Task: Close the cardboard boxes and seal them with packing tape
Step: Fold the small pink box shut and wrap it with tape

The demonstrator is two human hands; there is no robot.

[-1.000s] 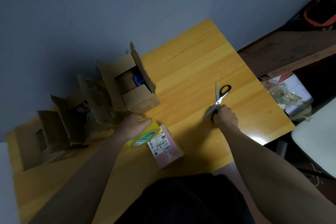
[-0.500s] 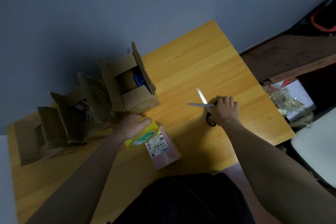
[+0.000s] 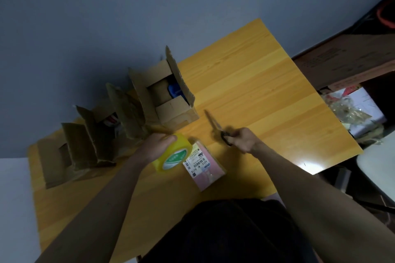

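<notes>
My left hand (image 3: 152, 147) grips a yellow roll of packing tape (image 3: 173, 156) held just left of a small pinkish closed box (image 3: 206, 165) with a white shipping label on top. My right hand (image 3: 243, 140) holds a pair of scissors (image 3: 215, 127) by the black handles, lifted off the table and blurred, blades pointing up and left above the box. An open cardboard box (image 3: 168, 96) with raised flaps and a blue item inside stands behind the tape. Further open boxes (image 3: 89, 136) line up to the left.
All of this sits on a yellow wooden table (image 3: 256, 83) against a grey wall. Off the right edge are a large brown carton (image 3: 346, 60), a white box with crumpled wrapping (image 3: 352, 111) and a white seat (image 3: 380, 168). My dark-clothed torso fills the bottom.
My right hand picked the scissors up from the table and swung them left toward the pinkish box. My left hand lifted and tilted the tape roll slightly.
</notes>
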